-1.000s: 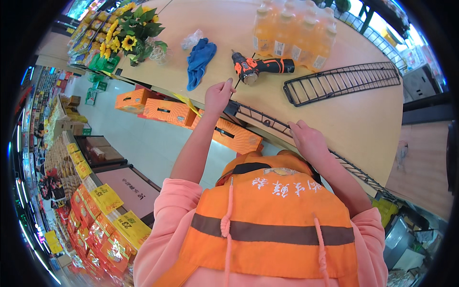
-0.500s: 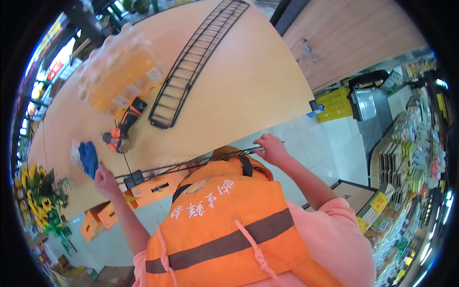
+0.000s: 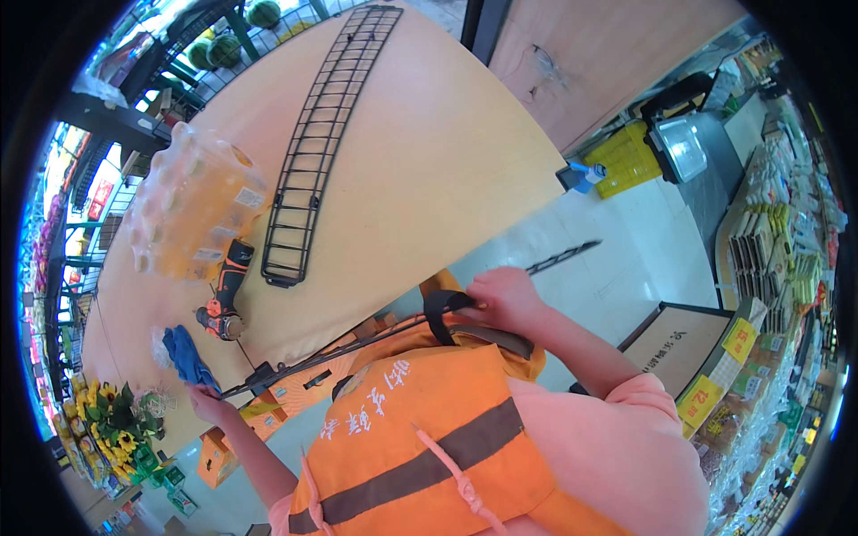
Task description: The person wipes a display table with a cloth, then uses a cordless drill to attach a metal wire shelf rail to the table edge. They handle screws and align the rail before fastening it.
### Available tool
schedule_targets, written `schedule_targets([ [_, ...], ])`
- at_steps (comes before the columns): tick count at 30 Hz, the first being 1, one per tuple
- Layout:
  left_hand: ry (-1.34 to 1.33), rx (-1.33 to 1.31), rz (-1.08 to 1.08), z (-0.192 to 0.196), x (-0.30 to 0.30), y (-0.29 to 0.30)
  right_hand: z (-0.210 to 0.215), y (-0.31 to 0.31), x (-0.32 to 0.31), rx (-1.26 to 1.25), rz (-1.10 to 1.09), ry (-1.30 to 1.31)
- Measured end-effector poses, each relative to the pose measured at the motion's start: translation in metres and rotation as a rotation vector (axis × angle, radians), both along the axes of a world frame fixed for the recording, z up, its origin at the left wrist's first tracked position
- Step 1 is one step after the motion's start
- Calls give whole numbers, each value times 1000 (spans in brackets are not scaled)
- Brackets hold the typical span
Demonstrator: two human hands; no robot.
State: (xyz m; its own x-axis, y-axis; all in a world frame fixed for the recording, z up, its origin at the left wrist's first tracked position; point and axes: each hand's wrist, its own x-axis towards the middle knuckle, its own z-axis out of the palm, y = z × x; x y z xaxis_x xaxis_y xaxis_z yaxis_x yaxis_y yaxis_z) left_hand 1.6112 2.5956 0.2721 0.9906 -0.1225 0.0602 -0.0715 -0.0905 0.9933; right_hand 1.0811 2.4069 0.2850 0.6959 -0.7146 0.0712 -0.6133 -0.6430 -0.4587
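Note:
A long, narrow black wire rack (image 3: 349, 351) spans the front of my body, seen nearly edge-on, tilted up toward the right. My left hand (image 3: 211, 407) is closed around its left end, close beside a crumpled blue cloth (image 3: 189, 355) at the table's edge. Further along, my right hand (image 3: 506, 302) grips the rack near the black strap of my orange apron; the rack's far end sticks out beyond that hand over the floor. A second black wire rack (image 3: 308, 170) lies flat on the table, with an orange-and-black cordless drill (image 3: 232, 286) left of its near end.
The pale wooden table (image 3: 429, 161) fills the middle. On it stands a shrink-wrapped pack of orange drink bottles (image 3: 192, 210). Sunflowers (image 3: 112, 429) are at the left, orange boxes (image 3: 290, 393) below the table edge, a yellow basket (image 3: 626, 161) and stocked shelves (image 3: 769, 268) at the right.
My right hand has moved nearer my body, and the rack's end now reaches further past it to the right. My left hand has gone lower. The whole view has shifted.

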Motion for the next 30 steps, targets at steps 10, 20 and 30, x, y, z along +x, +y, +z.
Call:
schedule_targets([
  [10, 28, -95, 16, -19, -11, -9, 39, -93, 18, -227, 97, -105],
  [20, 53, 51, -39, -33, -28, -16, 3, -107, -6, 26, 144, -10],
  [30, 156, -84, -186, -90, 13, 32, -10, -130, -20, 70, 146, 273],
])
